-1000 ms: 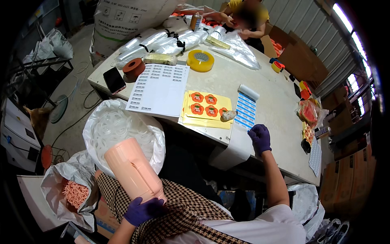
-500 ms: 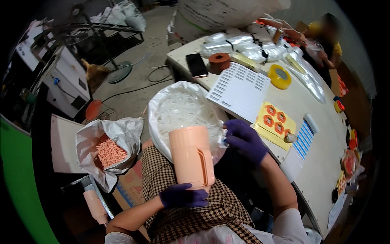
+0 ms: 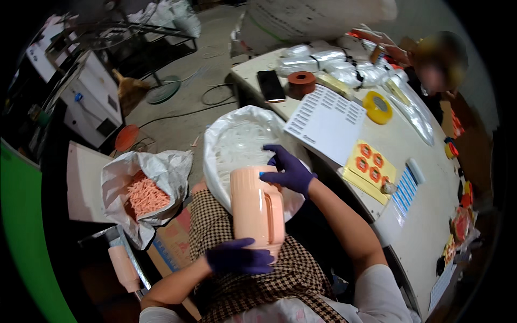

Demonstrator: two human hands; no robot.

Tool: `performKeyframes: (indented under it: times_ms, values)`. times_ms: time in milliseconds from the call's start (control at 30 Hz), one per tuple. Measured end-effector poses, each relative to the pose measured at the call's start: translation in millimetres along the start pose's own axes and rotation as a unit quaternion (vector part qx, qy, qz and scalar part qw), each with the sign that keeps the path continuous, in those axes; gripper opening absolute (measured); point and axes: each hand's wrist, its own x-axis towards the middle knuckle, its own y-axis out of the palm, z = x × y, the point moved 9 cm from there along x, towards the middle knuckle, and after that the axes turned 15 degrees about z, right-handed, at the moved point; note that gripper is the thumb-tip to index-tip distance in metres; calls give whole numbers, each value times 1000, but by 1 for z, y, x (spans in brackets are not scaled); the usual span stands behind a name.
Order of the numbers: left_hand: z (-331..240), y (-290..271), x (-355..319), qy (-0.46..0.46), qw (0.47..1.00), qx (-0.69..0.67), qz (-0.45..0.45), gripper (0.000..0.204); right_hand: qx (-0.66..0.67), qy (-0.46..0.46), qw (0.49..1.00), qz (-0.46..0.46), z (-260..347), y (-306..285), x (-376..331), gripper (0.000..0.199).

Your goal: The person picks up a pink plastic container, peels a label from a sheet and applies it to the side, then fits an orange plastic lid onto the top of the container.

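Right hand [image 3: 288, 171] now off table, gripping pink jug [image 3: 257, 210] top | left hand [image 3: 239, 258] clasps its base | jug tilted toward white bag [image 3: 237, 142] | two-handed hold established.

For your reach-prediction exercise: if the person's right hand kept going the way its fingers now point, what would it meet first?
Probably the clear contents of the white bag: the right hand, at the peach jug, points up-left over its opening; depth is uncertain.

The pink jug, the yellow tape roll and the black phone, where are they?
Pink jug [image 3: 253, 207]: head view, on the side of its body.
Yellow tape roll [image 3: 369, 107]: head view, on its outer ring.
Black phone [image 3: 270, 85]: head view, on its dark screen.
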Motion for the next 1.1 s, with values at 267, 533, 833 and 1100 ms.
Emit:
performKeyframes:
  times_ms: [267, 533, 833, 1100]
  values:
    - [-125, 263, -129, 499, 360, 767, -181, 49, -371, -158, 912, -78, 13, 50, -114, 58]
    - [-214, 39, -10, 288, 524, 751, -280, 33, -177, 64, 944, -272, -3, -13, -263, 37]
    - [-202, 140, 4, 257, 341, 849, -311, 50, -297, 401, 735, -458, -45, -185, -353, 52]
    - [-94, 260, 170, 273, 121, 954, 2, 43, -286, 369, 664, -584, -77, -189, -353, 41]
